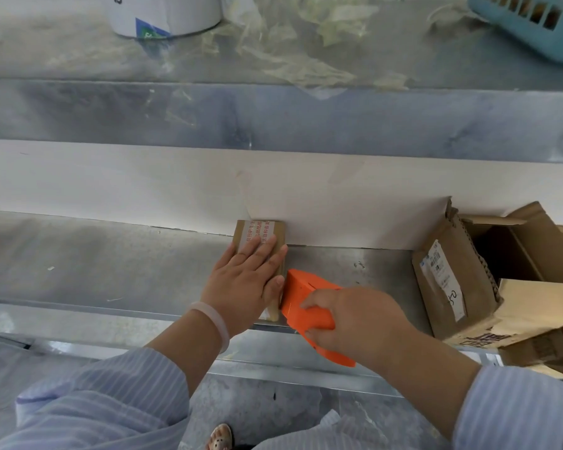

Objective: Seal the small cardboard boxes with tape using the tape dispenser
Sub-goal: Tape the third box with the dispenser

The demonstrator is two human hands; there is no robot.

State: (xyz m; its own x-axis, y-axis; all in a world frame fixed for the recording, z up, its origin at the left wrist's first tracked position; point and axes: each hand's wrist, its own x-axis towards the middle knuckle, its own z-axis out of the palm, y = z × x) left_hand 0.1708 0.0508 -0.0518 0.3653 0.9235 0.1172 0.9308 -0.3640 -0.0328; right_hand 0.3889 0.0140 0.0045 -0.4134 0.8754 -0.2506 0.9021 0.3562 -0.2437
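Left grip (244, 280) is pressing flat, fingers straight, on the small box (267, 230) at the desk (111, 264) back edge; right grip (355, 316) clutches the orange tape dispenser (303, 297) just beside its right side.

One small box (260, 231), one tape dispenser (301, 295)

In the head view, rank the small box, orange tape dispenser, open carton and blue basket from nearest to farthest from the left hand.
1. Small box, under the left hand.
2. Orange tape dispenser, just right of the thumb.
3. Open carton, at the right.
4. Blue basket, upper shelf, far right.
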